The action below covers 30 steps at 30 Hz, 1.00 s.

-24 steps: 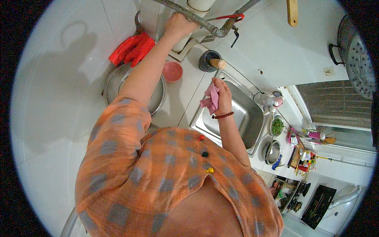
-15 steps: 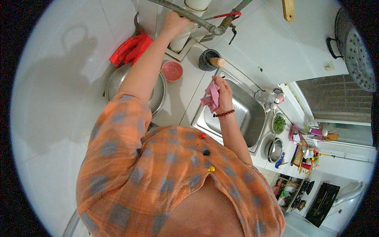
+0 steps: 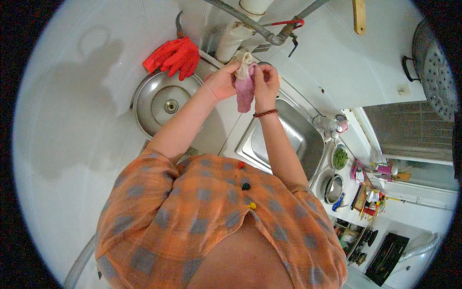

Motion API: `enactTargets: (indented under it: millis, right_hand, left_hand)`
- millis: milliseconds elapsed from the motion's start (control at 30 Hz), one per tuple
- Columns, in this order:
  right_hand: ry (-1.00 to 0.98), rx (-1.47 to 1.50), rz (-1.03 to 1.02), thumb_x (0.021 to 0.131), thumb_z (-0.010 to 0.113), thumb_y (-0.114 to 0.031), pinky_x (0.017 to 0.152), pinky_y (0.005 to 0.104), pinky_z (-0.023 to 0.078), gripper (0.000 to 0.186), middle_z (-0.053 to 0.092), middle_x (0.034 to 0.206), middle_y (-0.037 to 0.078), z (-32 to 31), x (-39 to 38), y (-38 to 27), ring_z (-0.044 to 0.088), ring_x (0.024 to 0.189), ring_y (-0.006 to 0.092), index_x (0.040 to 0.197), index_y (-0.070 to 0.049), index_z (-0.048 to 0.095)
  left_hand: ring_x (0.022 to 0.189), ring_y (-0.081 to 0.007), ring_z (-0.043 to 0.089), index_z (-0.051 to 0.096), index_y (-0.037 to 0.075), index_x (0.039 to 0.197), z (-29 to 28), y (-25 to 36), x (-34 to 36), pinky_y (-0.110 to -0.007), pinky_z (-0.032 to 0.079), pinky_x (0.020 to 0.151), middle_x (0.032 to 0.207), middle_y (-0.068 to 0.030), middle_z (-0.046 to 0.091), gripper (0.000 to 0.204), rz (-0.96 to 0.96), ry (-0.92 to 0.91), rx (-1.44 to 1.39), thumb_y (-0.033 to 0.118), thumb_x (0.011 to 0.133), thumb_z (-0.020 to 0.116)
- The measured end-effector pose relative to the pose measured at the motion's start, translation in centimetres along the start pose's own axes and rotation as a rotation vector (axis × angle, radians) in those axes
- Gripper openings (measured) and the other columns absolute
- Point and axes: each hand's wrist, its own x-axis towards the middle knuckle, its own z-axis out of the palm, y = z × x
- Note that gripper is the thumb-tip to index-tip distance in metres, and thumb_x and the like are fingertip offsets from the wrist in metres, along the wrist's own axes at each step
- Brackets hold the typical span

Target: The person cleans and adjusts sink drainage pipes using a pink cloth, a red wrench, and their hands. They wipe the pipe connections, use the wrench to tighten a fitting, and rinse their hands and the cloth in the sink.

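In front of me, above the counter, my two hands are close together. A whitish cloth bunches up at the fingers of my left hand, which are closed on it. My right hand pinches a pink cloth, whose lower end hangs down between the hands. The two cloths touch each other at the top. My hands and the cloths hide the counter area behind them, along with most of the dark mortar. Exactly where the fingertips grip is hard to make out.
Left of my hands, red rubber gloves drape by a round steel lid or basin. A steel sink lies to the right, with a bowl of greens and a steel bowl beyond. Pipes run above the counter.
My left hand has come back from the vertical pipe, now holding the whitish cloth. My right hand has moved left and up from the sink with the pink cloth, meeting the left.
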Motion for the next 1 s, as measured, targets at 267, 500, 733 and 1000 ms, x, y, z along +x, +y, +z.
enactTargets:
  millis: [267,500,733,1000]
  right_hand:
    - [-0.229,-0.162,-0.159,0.081,0.061,-0.011,0.060,0.0229,0.042,0.027,0.055,0.092,0.004,2.2,0.8,0.5,0.050,0.068,0.0094,0.105,-0.002,0.054]
    - [-0.122,0.483,0.404,0.083,0.057,-0.007,0.060,0.0239,0.048,0.018,0.056,0.089,0.005,4.0,4.1,0.1,0.057,0.072,0.0138,0.100,-0.003,0.050]
    - [0.058,0.447,0.039,0.084,0.051,-0.003,0.081,0.0281,0.043,0.022,0.055,0.102,0.007,5.3,7.0,1.4,0.054,0.093,0.0166,0.106,0.001,0.047]
    - [0.027,-0.114,-0.199,0.081,0.057,-0.013,0.076,0.0328,0.043,0.026,0.057,0.095,0.011,6.0,11.5,5.3,0.053,0.086,0.0222,0.103,0.002,0.052]
  left_hand:
    - [0.076,-0.0153,0.059,0.055,0.007,0.106,0.2,2.1,0.0,-0.029,0.048,0.062,0.091,-0.0044,0.061,0.024,0.307,0.248,0.318,0.015,0.083,0.058]
    - [0.052,-0.0062,0.045,0.061,0.010,0.084,-0.2,4.2,0.9,-0.021,0.034,0.044,0.066,0.0025,0.054,0.020,0.303,0.298,0.375,0.029,0.079,0.064]
    - [0.058,-0.0071,0.051,0.058,0.005,0.092,-0.8,7.1,3.1,-0.021,0.041,0.050,0.073,-0.0007,0.057,0.026,0.493,0.381,0.519,0.027,0.078,0.064]
    - [0.063,-0.0123,0.056,0.052,0.000,0.098,-0.1,8.7,7.7,-0.025,0.045,0.050,0.082,-0.0070,0.059,0.037,0.522,0.510,0.975,0.029,0.079,0.063]
